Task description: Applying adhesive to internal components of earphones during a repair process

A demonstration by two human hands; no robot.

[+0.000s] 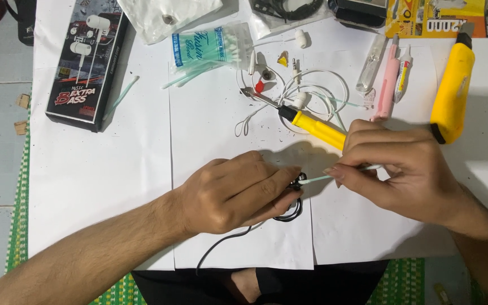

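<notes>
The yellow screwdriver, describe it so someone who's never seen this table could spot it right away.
Start at the white paper sheets covering the table, then find the tangle of white earphones above the hands. The screwdriver lies slanted across that tangle, its handle running toward the right hand. It is slimmer than the chunky yellow tool at the right and has a bare metal shaft.
</notes>
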